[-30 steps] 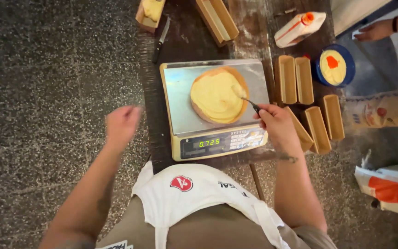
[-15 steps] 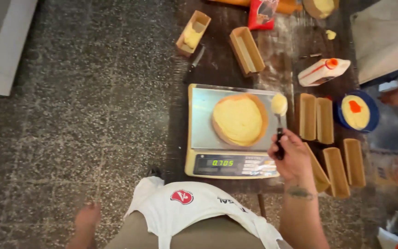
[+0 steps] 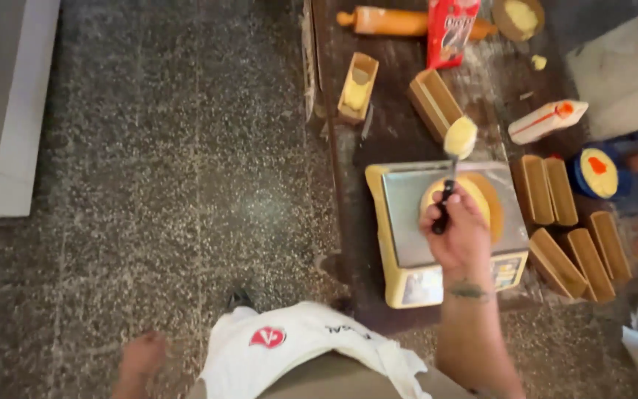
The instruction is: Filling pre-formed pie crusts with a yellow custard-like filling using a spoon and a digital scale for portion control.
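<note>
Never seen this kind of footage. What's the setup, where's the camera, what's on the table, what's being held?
No machine here: a person works with bare hands, and one camera on their head looks straight down, so their white apron fills the bottom edge. The right hand grips a spoon heaped with yellow batter, raised over a round pan of batter that sits on a yellow kitchen scale. The left hand hangs low at the side, empty, over the speckled floor. On the dark wooden table lie narrow brown loaf moulds, a rolling pin, a red carton, a white squeeze bottle and a blue tub.
</note>
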